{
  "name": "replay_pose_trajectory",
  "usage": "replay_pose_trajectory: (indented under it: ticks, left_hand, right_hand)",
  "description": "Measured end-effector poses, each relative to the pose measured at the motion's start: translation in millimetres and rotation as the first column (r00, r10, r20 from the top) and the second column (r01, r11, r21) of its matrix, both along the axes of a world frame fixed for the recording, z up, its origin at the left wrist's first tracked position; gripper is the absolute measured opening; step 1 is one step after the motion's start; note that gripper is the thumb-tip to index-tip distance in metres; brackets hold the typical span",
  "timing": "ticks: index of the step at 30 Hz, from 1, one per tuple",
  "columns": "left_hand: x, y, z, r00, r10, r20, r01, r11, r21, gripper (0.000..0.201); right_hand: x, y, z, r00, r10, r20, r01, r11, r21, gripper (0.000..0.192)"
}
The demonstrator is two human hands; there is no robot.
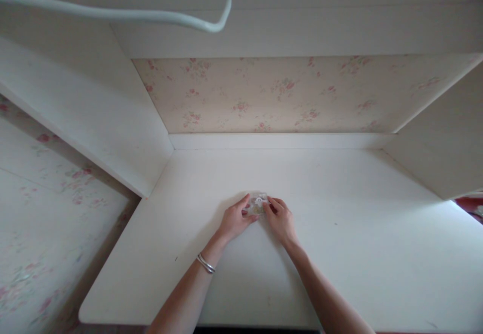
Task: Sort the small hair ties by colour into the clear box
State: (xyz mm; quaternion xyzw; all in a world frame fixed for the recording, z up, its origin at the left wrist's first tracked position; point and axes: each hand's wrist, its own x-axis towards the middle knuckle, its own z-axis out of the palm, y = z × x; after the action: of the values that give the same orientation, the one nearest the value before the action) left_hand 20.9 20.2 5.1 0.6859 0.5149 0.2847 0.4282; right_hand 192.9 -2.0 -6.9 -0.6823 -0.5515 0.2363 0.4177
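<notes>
A small, clear plastic case or packet (258,204) with something white and something yellowish inside lies between my hands, just above or on the white desk top (339,273). My left hand (237,218) grips its left side, thumb and fingers curled around the edge. On the opposite side, my right hand (278,217) pinches the right edge with thumb and fingertips. Its exact kind is too small to make out. A silver bangle (206,263) circles my left wrist.
White side panels stand left (94,102) and right (445,143) of the desk. Floral wallpaper (271,95) covers the back wall under a white shelf (302,32). A thick white cable or tube (151,16) crosses the upper left. Something red (470,204) shows at the far right.
</notes>
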Motion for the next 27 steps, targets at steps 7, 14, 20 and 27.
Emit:
replay_pose_trajectory:
  ticks: [7,14,20,27]
  left_hand:
    - [3.1,4.6,-0.4,0.999,0.037,0.032,-0.04,0.993,0.109,0.045]
    - [7.2,7.7,0.4,0.998,0.057,0.037,-0.061,0.987,0.145,0.039]
    - [6.4,9.2,-2.2,0.999,0.039,-0.003,-0.037,0.982,0.185,0.036]
    - [4.3,15.7,-3.8,1.0,-0.009,0.009,0.007,0.986,0.168,0.036]
  right_hand:
    - [-1.7,-4.6,1.2,1.0,0.013,0.009,-0.013,1.0,0.021,0.045]
    - [-1.1,-5.8,-0.2,1.0,0.012,0.029,-0.013,0.999,0.04,0.046]
    - [-2.1,-5.6,-0.8,0.999,0.005,0.039,-0.007,1.0,0.03,0.047]
    - [-0.4,-3.2,-1.6,0.995,0.038,0.09,-0.04,0.999,0.025,0.045]
